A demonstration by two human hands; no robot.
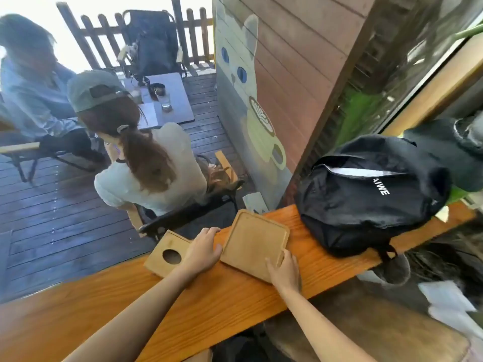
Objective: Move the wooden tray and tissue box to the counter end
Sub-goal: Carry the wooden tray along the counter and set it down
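A square wooden tray (254, 240) with a raised rim lies flat on the orange wooden counter (183, 304). To its left lies a wooden tissue box (167, 253) with an oval hole in its top. My left hand (205, 250) rests over the right edge of the tissue box, fingers curled on it, thumb touching the tray's left rim. My right hand (285, 270) grips the tray's near right corner, fingers over the rim.
A black backpack (371, 194) sits on the counter just right of the tray. Beyond the counter's far edge, two people sit on chairs on a dark deck. A wooden wall with a painted cat (248, 100) stands behind the tray.
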